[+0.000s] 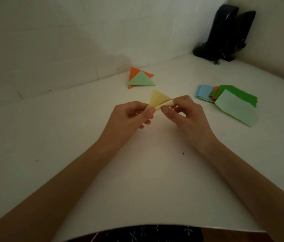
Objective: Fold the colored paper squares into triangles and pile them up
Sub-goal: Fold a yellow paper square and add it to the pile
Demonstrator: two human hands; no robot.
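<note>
Head: yellow paper point(159, 99) (pinched) between hands point(133, 114) point(185, 113)

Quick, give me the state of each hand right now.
Left hand: closed, fingers pinching the yellow paper.
Right hand: closed, fingers pinching the same yellow paper's other end.

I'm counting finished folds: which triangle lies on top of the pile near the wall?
The light green triangle; it covers the orange triangle beneath it, whose corners stick out.

Head-worn view, angled down, close over table point(68, 137)
</note>
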